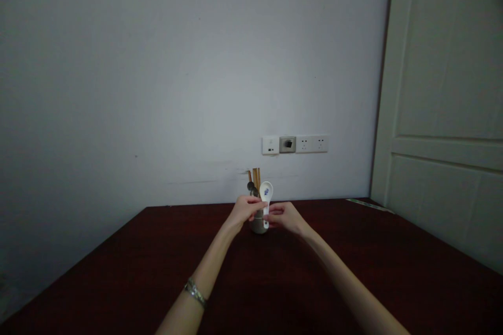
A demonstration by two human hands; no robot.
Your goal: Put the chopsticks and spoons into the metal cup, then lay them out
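A white soup spoon [266, 190] with a blue mark in its bowl stands upright, bowl at the top, in front of a greyish utensil holder [258, 226]. My left hand [244, 209] pinches the spoon just below its bowl. From the other side, the closed fingertips of my right hand [286, 216] grip the lower handle. Wooden chopsticks [257, 177] and dark round-ended utensils [250, 186] stick up out of the holder behind my left hand. My hands and the spoon hide part of the holder.
A dark red tabletop [129, 261] reaches back to a pale wall [196, 89]. Sockets [312, 143] and a switch [287, 144] are set in that wall. A pale panelled door [444, 115] borders the right side, near a thin flat strip [369, 205] on the table.
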